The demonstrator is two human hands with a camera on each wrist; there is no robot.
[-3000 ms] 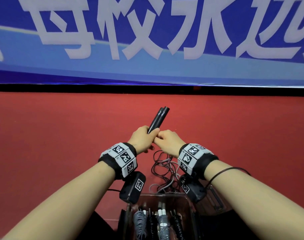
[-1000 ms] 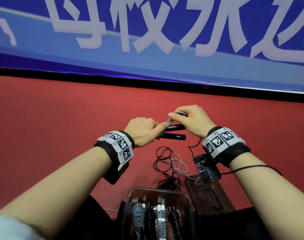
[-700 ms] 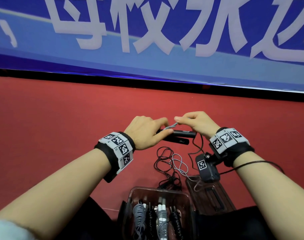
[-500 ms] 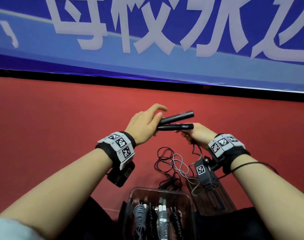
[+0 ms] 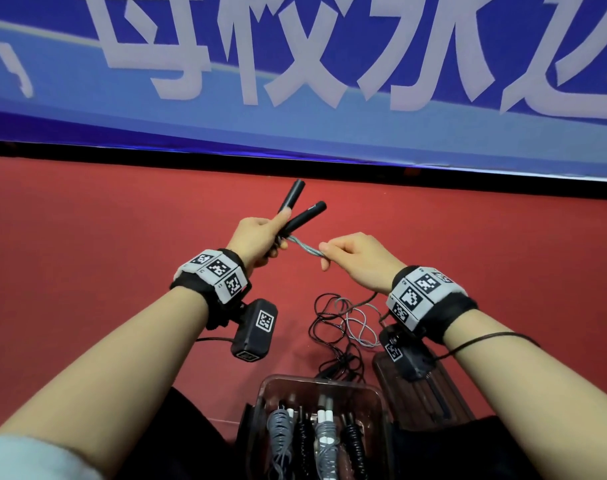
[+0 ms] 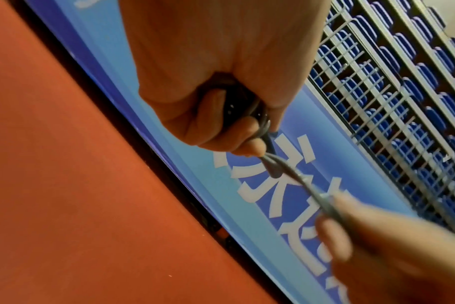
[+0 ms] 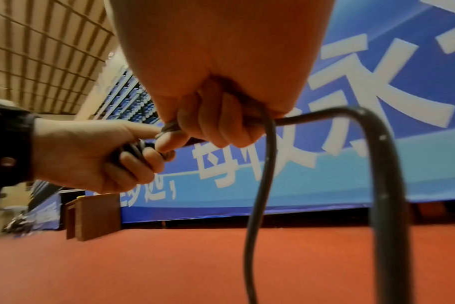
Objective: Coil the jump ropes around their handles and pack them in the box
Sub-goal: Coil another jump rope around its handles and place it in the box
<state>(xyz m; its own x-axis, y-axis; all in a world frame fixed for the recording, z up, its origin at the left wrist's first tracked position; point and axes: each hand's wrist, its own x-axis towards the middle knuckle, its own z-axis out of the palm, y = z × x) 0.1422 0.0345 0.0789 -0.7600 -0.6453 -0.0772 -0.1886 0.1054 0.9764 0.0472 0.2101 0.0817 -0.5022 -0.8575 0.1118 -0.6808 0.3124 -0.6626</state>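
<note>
My left hand (image 5: 257, 239) grips two black jump-rope handles (image 5: 300, 216) by their lower ends, tips pointing up and apart like a V. A grey doubled rope (image 5: 305, 247) runs taut from the handles to my right hand (image 5: 350, 258), which pinches it. In the left wrist view the rope (image 6: 294, 176) leaves my curled left fingers (image 6: 229, 135). In the right wrist view my right fingers (image 7: 216, 125) curl round the rope (image 7: 262, 185), which hangs down in a loop. A clear box (image 5: 271, 396) near my body holds several coiled ropes (image 5: 324, 441).
Loose black and grey rope (image 5: 343, 323) lies tangled on the red floor (image 5: 87, 271) between the box and my hands. A dark lid (image 5: 444, 400) lies right of the box. A blue banner (image 5: 295, 81) stands along the far floor edge. A brown wooden block (image 7: 91, 216) sits by it.
The handles have swung from lying sideways to pointing up and have spread apart. My right hand came out from under them and now pulls the grey rope taut to the right.
</note>
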